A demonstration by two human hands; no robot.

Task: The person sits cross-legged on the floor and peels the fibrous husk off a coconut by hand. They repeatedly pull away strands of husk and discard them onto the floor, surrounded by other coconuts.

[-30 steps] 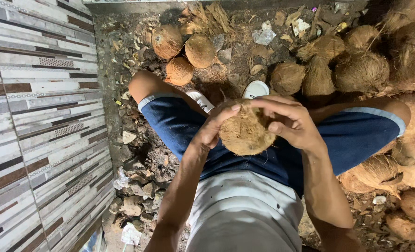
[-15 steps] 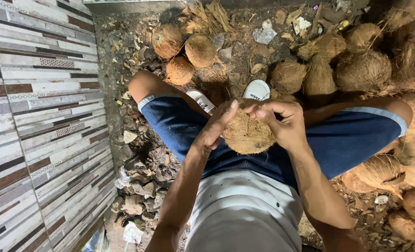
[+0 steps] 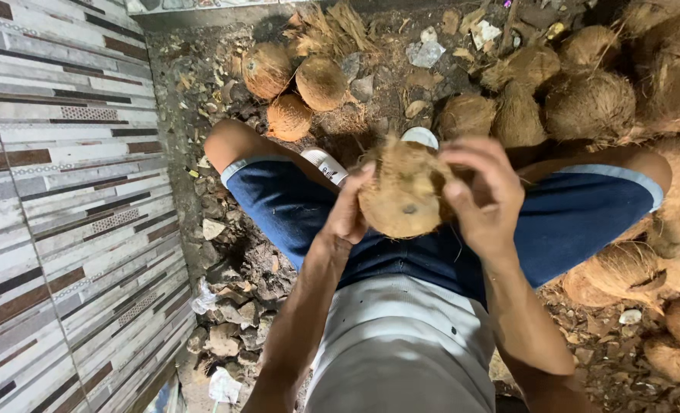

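Left hand (image 3: 349, 216) and right hand (image 3: 484, 197) clamped on husked coconut (image 3: 401, 195) from both sides. Judged hard, heavy, fibrous, non-slip; best gripped across widest girth.

Left hand (image 3: 347, 214) and right hand (image 3: 484, 197) grip husked coconut (image 3: 401, 195) over lap, fingers (image 3: 462, 157) curled on top. Beyond fingers: three coconuts (image 3: 290, 80) on littered floor (image 3: 233, 260); pile of coconuts (image 3: 631, 115) right of fingers.
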